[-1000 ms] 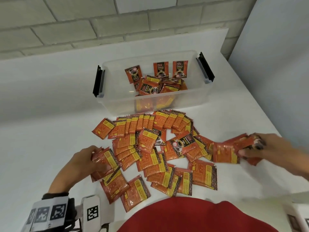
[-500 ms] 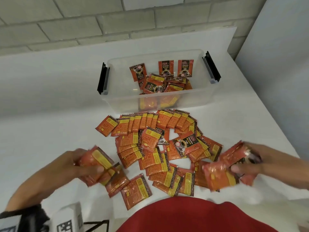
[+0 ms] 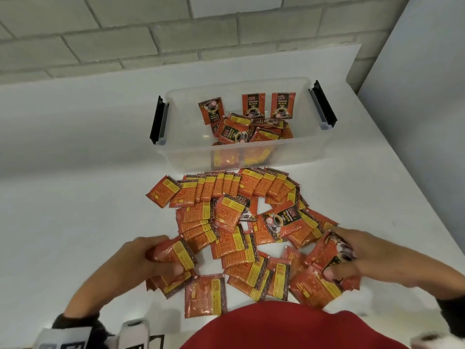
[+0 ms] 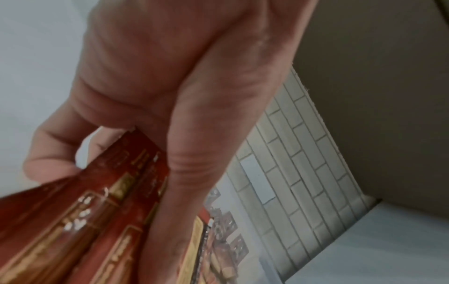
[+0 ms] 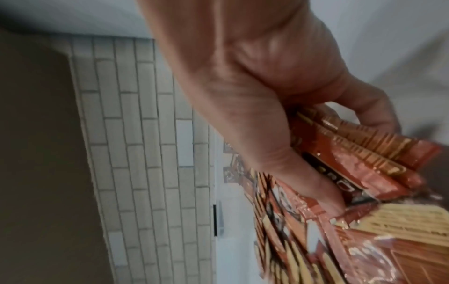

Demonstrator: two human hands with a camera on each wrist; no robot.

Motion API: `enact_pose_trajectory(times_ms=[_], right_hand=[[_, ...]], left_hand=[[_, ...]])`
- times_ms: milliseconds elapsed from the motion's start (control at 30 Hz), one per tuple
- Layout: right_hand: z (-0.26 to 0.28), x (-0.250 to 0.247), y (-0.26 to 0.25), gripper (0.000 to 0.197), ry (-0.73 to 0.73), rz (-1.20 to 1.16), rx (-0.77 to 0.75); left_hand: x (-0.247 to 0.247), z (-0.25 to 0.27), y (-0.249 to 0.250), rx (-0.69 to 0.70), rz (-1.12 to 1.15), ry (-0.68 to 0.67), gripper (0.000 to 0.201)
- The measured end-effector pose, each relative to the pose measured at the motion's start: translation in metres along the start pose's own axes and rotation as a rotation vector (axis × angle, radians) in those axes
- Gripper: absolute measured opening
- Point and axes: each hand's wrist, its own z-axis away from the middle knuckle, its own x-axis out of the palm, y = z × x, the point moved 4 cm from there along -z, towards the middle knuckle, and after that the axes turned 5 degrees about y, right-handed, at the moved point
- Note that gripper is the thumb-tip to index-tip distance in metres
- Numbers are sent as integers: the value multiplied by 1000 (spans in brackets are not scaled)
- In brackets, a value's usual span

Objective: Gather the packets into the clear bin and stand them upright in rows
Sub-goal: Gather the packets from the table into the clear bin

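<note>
From the head view, the left hand grips a small bundle of orange-red packets at the near left of the white table, thumb laid across the top one. The right hand grips another bundle at the near right, thumb pressing on top of it. Between and beyond the hands, loose packets lie flat and overlapping on the table. Farther off stands the clear bin with black latches; a few packets stand against its far wall, others lie jumbled on its floor.

Only the left wrist view shows the fingers curled under that bundle's edge, with the thumb lying along its top. The right wrist view shows what the head view hides: several packets fanned in the hand, fingers wrapped behind them, thumb clamped on the front. Both wrist pictures are blurred. A grey brick wall rises behind the table.
</note>
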Motion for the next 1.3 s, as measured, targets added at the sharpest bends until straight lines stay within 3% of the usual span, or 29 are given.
enact_pose_trajectory(times_ms=[167,333,433,600,733,833,967,1067,1167,1300], right_hand=[[3,-33,-36,42,22,-73,-89],[-8,-77,-102,57,95,-145,-251],[-28,-100,-146,53,152,-206,-327],[-82,-118,-194,24,308,-255,-314],[-125,-116,-197,35,389,-224,-254],[-148,-112,-190,32,407,-277,-231],[-164,-111,-180,74,391,-186,-221],[-166,-111,-179,81,391,-72,-220],[-162,-116,-179,83,433,58,-216],[-134,-116,-187,76,522,236,-278]], left_hand=[[-32,-1,44,175,247,59,47],[-67,-21,111,326,377,142,44],[-80,-49,152,324,404,187,45],[-81,-112,202,255,408,184,51],[-63,-150,225,169,372,122,41],[-51,-174,222,124,323,56,31],[-53,-192,210,79,99,44,67],[-55,-187,208,43,26,116,80],[-59,-179,210,76,39,149,59],[-72,-146,207,204,111,214,55]])
